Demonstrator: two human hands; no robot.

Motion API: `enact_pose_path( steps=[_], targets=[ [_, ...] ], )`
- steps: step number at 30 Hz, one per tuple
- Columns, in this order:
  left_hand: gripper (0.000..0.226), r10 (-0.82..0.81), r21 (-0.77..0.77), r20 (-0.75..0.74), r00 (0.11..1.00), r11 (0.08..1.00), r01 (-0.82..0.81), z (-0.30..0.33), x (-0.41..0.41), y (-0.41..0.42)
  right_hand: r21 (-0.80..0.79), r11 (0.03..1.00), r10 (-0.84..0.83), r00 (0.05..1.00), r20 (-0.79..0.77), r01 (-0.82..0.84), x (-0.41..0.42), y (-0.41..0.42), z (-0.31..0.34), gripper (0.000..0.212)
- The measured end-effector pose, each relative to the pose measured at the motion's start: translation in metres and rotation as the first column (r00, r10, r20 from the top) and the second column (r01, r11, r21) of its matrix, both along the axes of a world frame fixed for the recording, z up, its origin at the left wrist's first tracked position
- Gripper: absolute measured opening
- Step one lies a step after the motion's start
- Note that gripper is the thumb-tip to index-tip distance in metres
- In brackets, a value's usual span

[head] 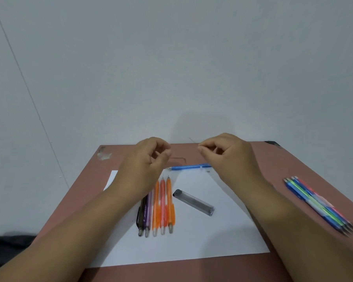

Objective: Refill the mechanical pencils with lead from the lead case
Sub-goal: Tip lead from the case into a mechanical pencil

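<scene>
Both hands, the left hand and right hand, are raised above the desk, fingers curled with fingertips pinched; anything gripped cannot be made out. The lead case is laid on white paper beside a row of mechanical pencils, a blue pencil set beyond.

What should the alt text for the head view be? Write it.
Two hands, left and right, hover with curled fingers over a brown table. On white paper lie five pencils in a row, a lead case and a blue pencil. More pencils lie at right.
</scene>
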State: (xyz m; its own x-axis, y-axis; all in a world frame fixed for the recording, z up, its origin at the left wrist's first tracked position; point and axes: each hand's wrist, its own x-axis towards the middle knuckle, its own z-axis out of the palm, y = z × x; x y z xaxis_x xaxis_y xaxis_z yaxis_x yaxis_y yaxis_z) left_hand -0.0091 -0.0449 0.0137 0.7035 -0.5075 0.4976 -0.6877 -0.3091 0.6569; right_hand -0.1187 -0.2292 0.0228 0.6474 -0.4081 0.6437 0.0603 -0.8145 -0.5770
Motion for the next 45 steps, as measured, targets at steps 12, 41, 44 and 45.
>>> enact_pose_path(
  steps=[12,41,44,45],
  targets=[
    [0.031,-0.132,0.565,0.142,0.981,0.824,0.029,0.007,0.028,-0.066,0.322,0.947,-0.007,1.0,-0.012,0.01,-0.008,-0.015,0.007,0.014],
    [0.013,0.044,-0.05,0.227,0.973,0.998,-0.034,-0.001,-0.003,-0.019,0.124,0.906,0.338,0.868,0.363,-0.404,-0.023,0.037,0.013,0.019],
    [0.012,0.013,-0.047,0.241,0.97,0.999,-0.002,-0.001,-0.003,-0.019,0.26,0.842,0.349,0.845,0.404,-0.472,-0.022,0.042,0.014,0.016],
    [0.011,0.017,-0.054,0.244,0.97,0.999,-0.004,-0.002,-0.003,-0.019,0.289,0.831,0.338,0.844,0.417,-0.476,-0.022,0.044,0.014,0.013]
  ],
)
